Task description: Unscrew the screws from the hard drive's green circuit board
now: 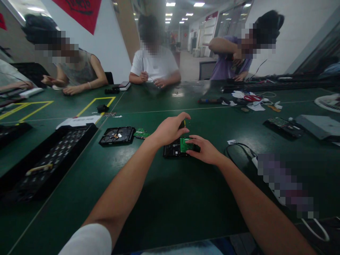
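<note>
A black hard drive (170, 151) lies on the green table in front of me, with a green circuit board (184, 145) on its right part. My right hand (205, 149) reaches over the board from the right. Its fingers and thumb are bent about the board's edges and touch it. Just above the drive's far side, my left hand (171, 130) is closed around a small black-and-yellow object (182, 124). Most of that object is hidden by the fingers, so its exact kind cannot be told.
Left of the drive lie loose green circuit boards (141, 133) and another hard drive (117, 136). A long black tray (62, 148) stands further left. To the right are a cable (239, 144), a partly blurred power strip (281, 184) and another drive (283, 127). Several people sit across the table.
</note>
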A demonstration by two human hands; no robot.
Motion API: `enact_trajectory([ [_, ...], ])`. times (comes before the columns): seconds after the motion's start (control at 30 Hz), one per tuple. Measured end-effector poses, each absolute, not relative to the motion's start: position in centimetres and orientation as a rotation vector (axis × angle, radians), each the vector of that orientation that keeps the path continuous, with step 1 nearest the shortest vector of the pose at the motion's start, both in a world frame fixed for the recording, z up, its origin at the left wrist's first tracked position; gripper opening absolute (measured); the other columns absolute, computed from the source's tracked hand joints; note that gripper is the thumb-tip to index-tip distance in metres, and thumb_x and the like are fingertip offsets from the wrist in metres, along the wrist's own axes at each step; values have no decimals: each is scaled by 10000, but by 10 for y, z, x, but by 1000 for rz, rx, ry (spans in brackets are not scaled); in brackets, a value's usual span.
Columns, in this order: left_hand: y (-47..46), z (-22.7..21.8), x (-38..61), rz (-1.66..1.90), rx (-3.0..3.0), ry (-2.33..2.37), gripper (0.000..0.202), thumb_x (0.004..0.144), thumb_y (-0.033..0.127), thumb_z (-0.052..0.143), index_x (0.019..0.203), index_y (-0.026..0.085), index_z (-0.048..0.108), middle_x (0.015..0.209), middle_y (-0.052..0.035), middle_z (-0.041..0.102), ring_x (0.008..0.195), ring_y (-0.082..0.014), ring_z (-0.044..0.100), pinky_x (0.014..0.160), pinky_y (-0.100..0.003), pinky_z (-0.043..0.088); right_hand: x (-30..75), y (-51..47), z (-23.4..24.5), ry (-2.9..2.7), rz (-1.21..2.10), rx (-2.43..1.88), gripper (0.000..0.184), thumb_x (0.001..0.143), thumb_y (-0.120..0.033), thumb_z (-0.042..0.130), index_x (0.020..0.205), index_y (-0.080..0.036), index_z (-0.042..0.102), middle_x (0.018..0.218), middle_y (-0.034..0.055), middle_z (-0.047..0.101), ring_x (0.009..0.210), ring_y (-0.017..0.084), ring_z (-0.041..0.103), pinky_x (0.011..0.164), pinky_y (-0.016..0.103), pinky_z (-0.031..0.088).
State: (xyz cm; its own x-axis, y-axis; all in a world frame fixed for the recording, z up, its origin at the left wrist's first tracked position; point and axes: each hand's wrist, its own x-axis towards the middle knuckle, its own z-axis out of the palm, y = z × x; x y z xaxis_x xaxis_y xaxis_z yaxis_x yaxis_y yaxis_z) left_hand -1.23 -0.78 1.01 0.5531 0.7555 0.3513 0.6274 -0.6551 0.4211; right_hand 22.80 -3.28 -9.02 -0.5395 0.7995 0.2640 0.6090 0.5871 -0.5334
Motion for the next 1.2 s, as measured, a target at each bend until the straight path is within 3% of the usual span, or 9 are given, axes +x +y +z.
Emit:
enact_trajectory([
  [0.13, -8, 8, -11, 763, 2603, 1180, 325, 992, 331, 679, 1284, 216, 597, 1016, -76, 740, 919, -252, 707, 845, -378, 532, 228, -33, -89, -2329, 531, -1124, 433, 936, -452, 757, 1319, -252, 731, 1533, 134, 593, 1375, 353, 614, 1157, 560, 496],
  [0.27, -12, 9, -11, 819, 2553, 912, 419, 989, 134, 562, 1401, 191, 517, 1172, -95, 715, 1057, -214, 693, 962, -355, 526, 227, -33, -88, -2329, 533, -1112, 439, 933, -440, 759, 1320, -235, 731, 1525, 146, 598, 1375, 353, 613, 1156, 547, 499],
  [0.37, -13, 11, -10, 777, 2499, 899, 497, 983, 107, 549, 1462, 210, 469, 1159, -78, 727, 1033, -206, 706, 950, -349, 535, 228, -33, -89, -2347, 524, -1120, 445, 941, -450, 749, 1335, -244, 725, 1533, 136, 594, 1389, 349, 602, 1159, 546, 494],
  [0.63, -11, 10, -9, 723, 2635, 1267, 379, 991, 364, 680, 1331, 223, 588, 1096, -101, 746, 976, -286, 719, 877, -414, 551, 227, -32, -92, -2330, 509, -1105, 438, 925, -432, 766, 1315, -236, 735, 1516, 149, 605, 1379, 347, 615, 1175, 548, 481],
  [0.77, -12, 9, -10, 821, 2555, 941, 433, 966, 138, 569, 1392, 205, 533, 1159, -85, 716, 1079, -221, 697, 983, -371, 533, 227, -32, -92, -2320, 503, -1096, 424, 925, -436, 767, 1309, -260, 736, 1512, 131, 613, 1386, 338, 609, 1169, 540, 488],
  [0.87, -11, 8, -11, 798, 2474, 860, 539, 946, 76, 532, 1462, 218, 473, 1168, -74, 714, 1046, -194, 704, 960, -346, 537, 228, -32, -92, -2322, 520, -1100, 425, 924, -440, 769, 1312, -269, 736, 1512, 125, 612, 1381, 337, 611, 1156, 540, 497],
  [0.97, -9, 7, -11, 788, 2468, 987, 505, 969, 130, 595, 1450, 232, 480, 1055, -51, 742, 954, -208, 718, 902, -354, 540, 228, -33, -92, -2328, 523, -1117, 429, 929, -454, 762, 1316, -270, 734, 1521, 122, 605, 1372, 341, 616, 1145, 544, 504],
  [1.13, -7, 7, -11, 798, 2574, 1158, 328, 976, 330, 703, 1271, 238, 594, 995, -50, 740, 898, -235, 709, 831, -356, 531, 228, -33, -92, -2331, 525, -1123, 444, 932, -454, 759, 1320, -240, 732, 1537, 143, 588, 1377, 348, 613, 1167, 541, 486],
  [1.2, -8, 9, -11, 822, 2568, 1085, 265, 994, 302, 661, 1240, 227, 602, 1011, -51, 730, 924, -225, 701, 853, -352, 528, 228, -33, -92, -2330, 524, -1115, 445, 934, -456, 757, 1319, -234, 732, 1537, 147, 586, 1381, 349, 610, 1168, 540, 486],
])
